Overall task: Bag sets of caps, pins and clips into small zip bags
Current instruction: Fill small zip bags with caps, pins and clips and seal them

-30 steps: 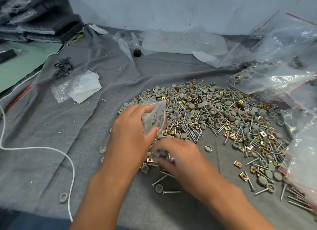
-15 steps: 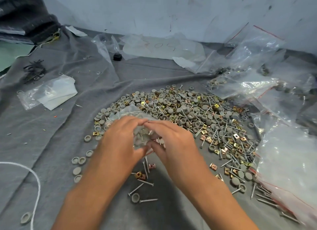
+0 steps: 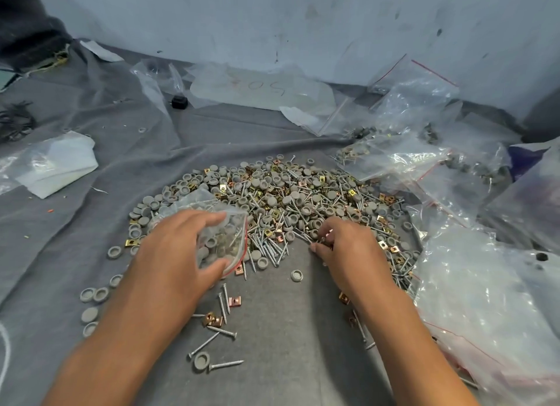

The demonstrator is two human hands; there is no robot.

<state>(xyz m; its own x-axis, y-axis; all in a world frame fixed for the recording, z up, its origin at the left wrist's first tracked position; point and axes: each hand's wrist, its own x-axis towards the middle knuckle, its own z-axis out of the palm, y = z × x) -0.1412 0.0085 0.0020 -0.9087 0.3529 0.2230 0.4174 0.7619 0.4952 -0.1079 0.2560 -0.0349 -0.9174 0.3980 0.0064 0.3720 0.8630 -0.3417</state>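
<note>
Gripping zip bag (image 3: 222, 239), red-edged mouth rightward

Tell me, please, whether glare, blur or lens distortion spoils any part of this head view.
Head view: glare streaks the big clear bags at right, hiding their contents; wide-angle bending bows the wall's base; the pile of parts and both hands, left and right, look sharp; light is soft, shadows faint.

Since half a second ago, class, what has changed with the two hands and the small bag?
The right hand left the small zip bag and moved right to pick in the pile of caps, pins and clips. The left hand still holds the part-filled bag.
</note>
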